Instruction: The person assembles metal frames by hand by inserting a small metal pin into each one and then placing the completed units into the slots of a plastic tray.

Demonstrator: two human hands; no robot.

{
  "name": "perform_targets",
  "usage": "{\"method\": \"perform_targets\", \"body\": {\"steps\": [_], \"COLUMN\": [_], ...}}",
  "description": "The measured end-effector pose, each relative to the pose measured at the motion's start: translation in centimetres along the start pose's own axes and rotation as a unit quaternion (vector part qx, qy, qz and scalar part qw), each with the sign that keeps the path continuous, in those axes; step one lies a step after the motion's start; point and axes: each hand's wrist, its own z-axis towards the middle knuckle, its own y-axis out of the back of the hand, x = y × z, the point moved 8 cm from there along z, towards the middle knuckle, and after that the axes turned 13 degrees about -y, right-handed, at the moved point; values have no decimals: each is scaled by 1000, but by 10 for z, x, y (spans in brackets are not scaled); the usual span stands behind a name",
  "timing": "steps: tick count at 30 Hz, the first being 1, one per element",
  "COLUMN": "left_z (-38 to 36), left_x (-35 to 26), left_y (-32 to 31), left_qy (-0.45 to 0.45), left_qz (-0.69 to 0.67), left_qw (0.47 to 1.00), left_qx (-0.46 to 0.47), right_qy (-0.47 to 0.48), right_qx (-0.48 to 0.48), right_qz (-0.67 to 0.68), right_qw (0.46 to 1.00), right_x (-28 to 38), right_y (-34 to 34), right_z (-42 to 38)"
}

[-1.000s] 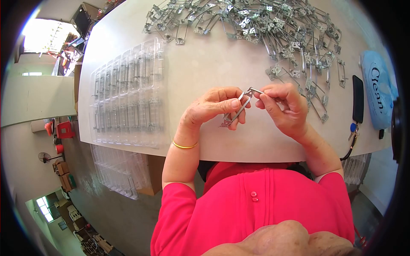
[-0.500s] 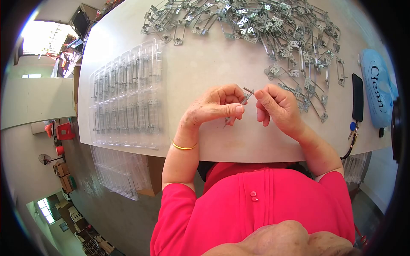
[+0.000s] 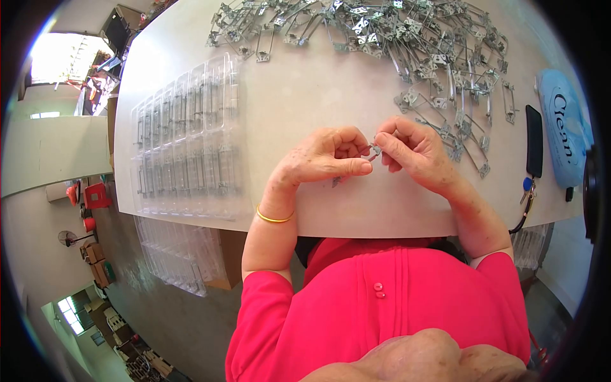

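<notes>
Metal clip [image 3: 374,151] pinched between fingers [image 3: 359,167] of both hands

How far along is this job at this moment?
Done: the clear tray already holds metal pieces in its slots. In hand: left hand and right hand pinch one metal clip between them. Left: a large pile of clips across the table.

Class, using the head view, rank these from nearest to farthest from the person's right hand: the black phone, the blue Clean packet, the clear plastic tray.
Measured from the right hand:
1. Black phone, on its right side, near the table edge.
2. Blue Clean packet, just beyond the phone, farther right.
3. Clear plastic tray, across on the left, past the left hand.
</notes>
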Motion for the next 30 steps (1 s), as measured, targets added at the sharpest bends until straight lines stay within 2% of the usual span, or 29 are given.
{"method": "perform_targets", "body": {"steps": [1, 3, 7, 9, 11, 15, 17, 18, 19, 20, 21, 22, 23, 27, 30], "left_z": [0, 0, 0, 0, 1, 1, -2, -1, -1, -3, -4, -5, -5, -6, -6], "left_x": [-1, -1, -8, -6, -2, -2, -2, -7, -10, -10, -8, -9, -10, -13, -13], "left_y": [0, -2, -5, -8, -11, -12, -22, -24, -26, -26, -25, -23, -19, -7, -5], "left_qy": [-7, -13, -7, 0, 13, 9, -42, -41, 3, 47, 45, 19, -8, -57, -83], "left_qz": [7, 14, 70, 101, 56, 59, 64, 63, 44, 26, 28, -44, -114, -146, -182], "left_qw": [1000, 1000, 997, 993, 996, 994, 987, 987, 989, 990, 990, 994, 991, 987, 980], "left_qx": [8, 16, 38, 60, 66, 86, 143, 144, 139, 132, 130, 101, 71, 41, 16], "right_qy": [-1, 109, 89, 37, 25, 14, 15, 20, 20, -14, -48, -44, -1, 129, 166], "right_qx": [1, -77, -90, -94, -94, -75, -84, -93, -93, -82, -70, -68, -83, -88, -86], "right_qz": [0, -97, -160, -112, -90, -48, -39, -34, -34, 20, 74, 72, 95, 105, 99], "right_qw": [1000, 986, 979, 989, 991, 996, 996, 995, 995, 996, 994, 994, 992, 982, 977], "right_x": [-1, 16, 24, 12, 11, 4, 1, 1, 4, 6, 5, 6, 12, 24, 27], "right_y": [0, 7, 5, 7, 7, 3, 8, 12, 16, 22, 25, 24, 26, 22, 14], "right_z": [1, -4, -9, -6, -6, -5, 0, 1, -1, -2, -1, -1, -4, -10, -16]}}
